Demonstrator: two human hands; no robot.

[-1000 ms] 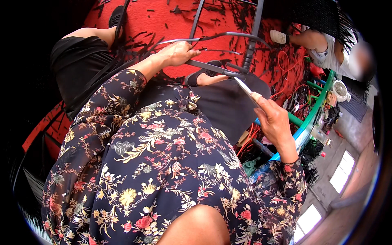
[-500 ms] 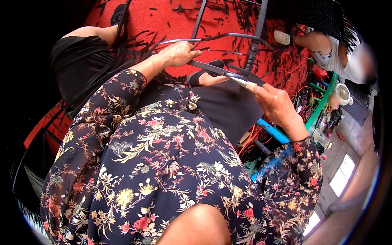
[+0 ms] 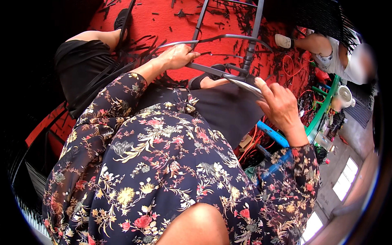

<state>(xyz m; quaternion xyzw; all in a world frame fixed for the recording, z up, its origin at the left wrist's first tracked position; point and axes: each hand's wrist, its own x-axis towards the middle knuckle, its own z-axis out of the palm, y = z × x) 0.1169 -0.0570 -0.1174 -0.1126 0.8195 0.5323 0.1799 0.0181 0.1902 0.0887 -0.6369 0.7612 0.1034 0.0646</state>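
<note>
The metal frame point(image 3: 228, 73) sits just past the person's knees, over the red mat point(image 3: 163, 16), with its thin grey bars crossing in front of both hands. What's changed: a second ago the right hand point(image 3: 281, 108) was lower and off to the side, pinching a pale flat strip point(image 3: 245, 86) by its end with the strip angled up toward the frame; now that hand has come up and in, and the strip lies flat along the frame's near bar, touching it or close to it. So it looks like the strip is being fed into or laid against the frame, and the work is at the lining-up stage rather than done. The right fingers are narrow, thumb and forefinger closed on the strip's near end, the other fingers loosely curled. The left hand point(image 3: 177, 56) hasn't really moved; it's wrapped snugly around a frame bar, steadying it. Outward from there: black scraps point(image 3: 228, 16) litter the mat, a black sandal point(image 3: 122, 18) shows at the top, orange cord point(image 3: 253, 143) and a blue bar point(image 3: 272, 134) sit by the right knee, and another person point(image 3: 326, 49) is off to the upper right beside a small white fan point(image 3: 344, 96).
</note>
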